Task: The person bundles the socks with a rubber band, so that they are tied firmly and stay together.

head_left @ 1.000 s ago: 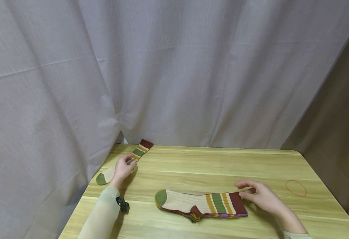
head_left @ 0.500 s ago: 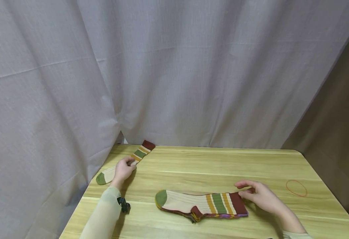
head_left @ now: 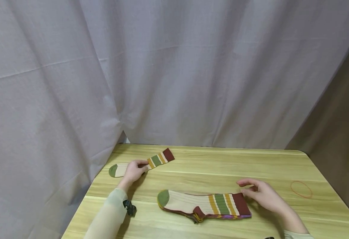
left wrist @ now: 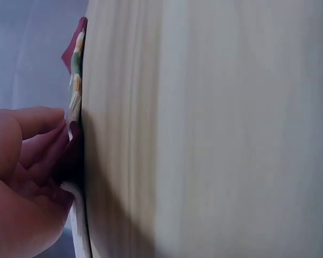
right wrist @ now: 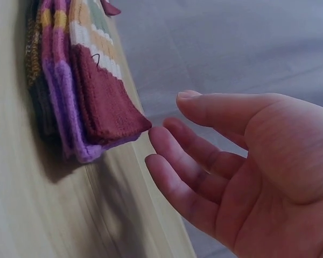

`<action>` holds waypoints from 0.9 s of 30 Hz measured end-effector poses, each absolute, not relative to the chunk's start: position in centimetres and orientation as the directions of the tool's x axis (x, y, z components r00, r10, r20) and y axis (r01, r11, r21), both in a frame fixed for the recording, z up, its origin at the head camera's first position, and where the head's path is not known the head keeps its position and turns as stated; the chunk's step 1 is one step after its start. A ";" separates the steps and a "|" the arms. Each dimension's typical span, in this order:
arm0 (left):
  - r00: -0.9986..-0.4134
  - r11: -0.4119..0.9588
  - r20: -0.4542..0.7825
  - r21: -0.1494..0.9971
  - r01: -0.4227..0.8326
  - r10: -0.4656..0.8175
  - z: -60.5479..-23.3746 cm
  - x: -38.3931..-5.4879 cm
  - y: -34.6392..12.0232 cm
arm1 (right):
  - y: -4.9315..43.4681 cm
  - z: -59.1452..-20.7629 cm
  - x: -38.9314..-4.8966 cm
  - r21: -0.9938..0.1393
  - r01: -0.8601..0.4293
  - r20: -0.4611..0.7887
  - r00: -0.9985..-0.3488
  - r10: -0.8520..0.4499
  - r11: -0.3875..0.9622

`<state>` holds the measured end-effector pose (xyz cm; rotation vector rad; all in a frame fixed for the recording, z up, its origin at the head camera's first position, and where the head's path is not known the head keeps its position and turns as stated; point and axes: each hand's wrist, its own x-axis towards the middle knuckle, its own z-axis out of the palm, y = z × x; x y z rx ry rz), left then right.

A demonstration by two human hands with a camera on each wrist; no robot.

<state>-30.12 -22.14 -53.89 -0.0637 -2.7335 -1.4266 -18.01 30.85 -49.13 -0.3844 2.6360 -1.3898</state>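
Observation:
A striped sock (head_left: 156,160) with a cream foot, green toe and maroon cuff lies at the far left of the table. My left hand (head_left: 134,171) pinches it near the heel and covers its middle; in the left wrist view the fingers (left wrist: 40,121) bunch the maroon heel. Closer to me lies a stack of socks (head_left: 189,202), a matching striped one on top, with purple and dark edges beneath. My right hand (head_left: 261,194) hovers by the stack's cuff end, fingers loosely bent. From the right wrist view, its fingers (right wrist: 177,188) hold nothing.
A thin orange loop (head_left: 301,189), like a rubber band, lies on the right of the wooden table (head_left: 216,171). Grey curtains (head_left: 174,76) hang behind and to the left. A brown surface (head_left: 339,132) borders the right side.
My left hand has drawn the single striped sock rightward and turned it, so its length now runs more across the table. The right hand stays beside the stack. The head view has shifted slightly.

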 end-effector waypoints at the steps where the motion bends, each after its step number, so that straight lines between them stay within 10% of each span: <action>1: -0.997 0.571 0.070 0.818 0.073 0.026 -53.9 -30.1 -21.7 | 30.9 -49.1 -18.0 -0.826 -0.157 -0.001 -0.960 -0.280 0.542; 27: -0.874 0.411 -0.054 0.896 0.171 0.482 -53.2 -29.3 -8.8 | 28.7 -49.3 -21.9 -0.879 -0.124 -0.046 -0.939 -0.341 0.461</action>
